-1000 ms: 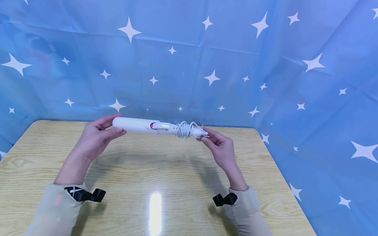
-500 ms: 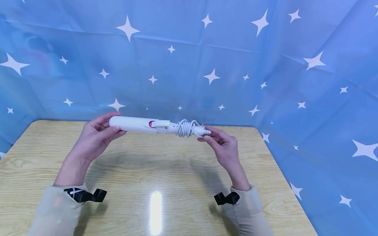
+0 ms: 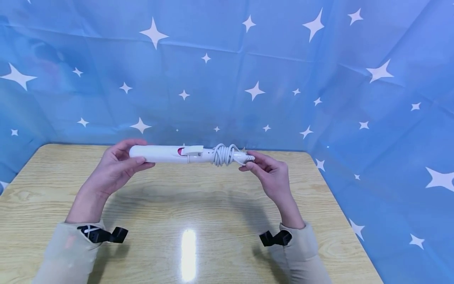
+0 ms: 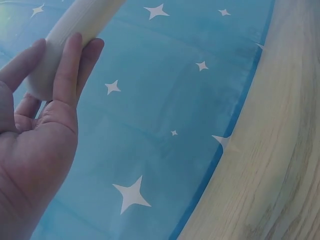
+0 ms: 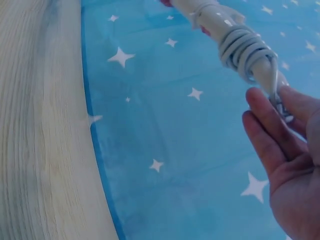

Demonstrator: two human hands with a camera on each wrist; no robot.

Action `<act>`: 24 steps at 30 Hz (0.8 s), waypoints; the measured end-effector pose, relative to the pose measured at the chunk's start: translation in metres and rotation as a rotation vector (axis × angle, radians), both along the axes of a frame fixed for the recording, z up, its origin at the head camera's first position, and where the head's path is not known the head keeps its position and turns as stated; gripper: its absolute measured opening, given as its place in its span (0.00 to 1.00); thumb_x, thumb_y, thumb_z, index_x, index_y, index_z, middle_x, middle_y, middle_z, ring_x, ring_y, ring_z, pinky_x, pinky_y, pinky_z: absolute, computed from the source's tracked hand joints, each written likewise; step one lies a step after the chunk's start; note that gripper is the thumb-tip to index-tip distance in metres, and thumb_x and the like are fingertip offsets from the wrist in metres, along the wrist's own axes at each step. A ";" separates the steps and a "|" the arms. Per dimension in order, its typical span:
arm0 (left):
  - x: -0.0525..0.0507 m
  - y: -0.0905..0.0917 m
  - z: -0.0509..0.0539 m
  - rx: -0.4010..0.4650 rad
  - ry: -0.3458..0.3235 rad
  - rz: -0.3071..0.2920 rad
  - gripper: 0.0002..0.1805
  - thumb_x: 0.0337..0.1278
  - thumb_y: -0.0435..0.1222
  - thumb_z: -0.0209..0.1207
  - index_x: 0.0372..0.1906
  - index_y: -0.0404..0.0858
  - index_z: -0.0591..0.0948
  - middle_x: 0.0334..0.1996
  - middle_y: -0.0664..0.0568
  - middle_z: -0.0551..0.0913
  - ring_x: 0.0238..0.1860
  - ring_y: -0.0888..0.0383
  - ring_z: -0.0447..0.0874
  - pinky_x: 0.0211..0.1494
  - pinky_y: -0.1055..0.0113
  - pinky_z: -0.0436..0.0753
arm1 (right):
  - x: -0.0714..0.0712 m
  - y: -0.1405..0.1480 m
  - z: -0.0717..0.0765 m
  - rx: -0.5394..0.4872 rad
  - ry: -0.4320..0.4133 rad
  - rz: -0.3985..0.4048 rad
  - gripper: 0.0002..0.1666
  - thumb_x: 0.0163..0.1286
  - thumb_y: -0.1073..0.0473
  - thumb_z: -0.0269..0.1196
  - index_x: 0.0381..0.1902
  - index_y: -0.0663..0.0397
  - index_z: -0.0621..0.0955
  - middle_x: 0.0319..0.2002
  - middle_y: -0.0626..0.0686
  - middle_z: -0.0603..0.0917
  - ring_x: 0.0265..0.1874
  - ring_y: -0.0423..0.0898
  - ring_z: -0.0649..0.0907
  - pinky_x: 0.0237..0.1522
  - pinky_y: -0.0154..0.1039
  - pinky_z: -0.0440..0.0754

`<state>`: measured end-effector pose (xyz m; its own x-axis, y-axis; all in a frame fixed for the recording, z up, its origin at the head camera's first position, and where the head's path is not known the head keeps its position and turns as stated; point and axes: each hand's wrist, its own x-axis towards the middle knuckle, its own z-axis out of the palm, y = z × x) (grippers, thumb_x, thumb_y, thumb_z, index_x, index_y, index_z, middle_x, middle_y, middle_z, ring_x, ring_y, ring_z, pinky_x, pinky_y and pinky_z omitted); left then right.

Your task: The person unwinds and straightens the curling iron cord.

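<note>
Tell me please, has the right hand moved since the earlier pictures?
Yes: the right hand has shifted slightly rightward, toward the table's right edge, in the head view.

White wand-shaped appliance (image 3: 163, 154), near-level; rounded end (image 3: 134, 152) at nine o'clock; red patch (image 3: 180, 151) mid-body; pale cord (image 3: 222, 154) coiled round shaft (image 3: 207, 155) toward three o'clock.

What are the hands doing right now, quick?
Left hand: holding the thick end of the white wand.
Right hand: holding its thin end, just past the coiled cord.
</note>
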<state>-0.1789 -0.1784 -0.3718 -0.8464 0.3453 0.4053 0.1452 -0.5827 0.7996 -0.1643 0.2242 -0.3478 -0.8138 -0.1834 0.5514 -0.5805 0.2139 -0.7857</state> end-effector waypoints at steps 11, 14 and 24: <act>0.001 0.007 -0.001 -0.063 0.056 -0.017 0.26 0.61 0.10 0.51 0.58 0.30 0.83 0.58 0.39 0.82 0.58 0.46 0.79 0.58 0.49 0.86 | -0.001 -0.008 0.000 -0.094 -0.066 0.043 0.21 0.72 0.77 0.60 0.62 0.76 0.77 0.33 0.71 0.86 0.31 0.43 0.91 0.46 0.44 0.90; 0.000 0.008 -0.001 -0.036 0.046 -0.023 0.25 0.62 0.10 0.50 0.58 0.29 0.83 0.58 0.39 0.82 0.58 0.46 0.80 0.58 0.49 0.86 | -0.001 -0.009 -0.001 -0.064 -0.062 0.025 0.22 0.74 0.76 0.58 0.64 0.73 0.77 0.35 0.72 0.86 0.32 0.41 0.90 0.48 0.42 0.89; -0.001 0.006 -0.006 0.004 0.019 -0.049 0.24 0.65 0.12 0.49 0.58 0.30 0.83 0.59 0.40 0.80 0.59 0.47 0.79 0.57 0.50 0.86 | -0.001 -0.009 -0.003 -0.087 -0.182 0.053 0.20 0.77 0.72 0.58 0.64 0.74 0.76 0.42 0.71 0.86 0.35 0.45 0.91 0.51 0.45 0.88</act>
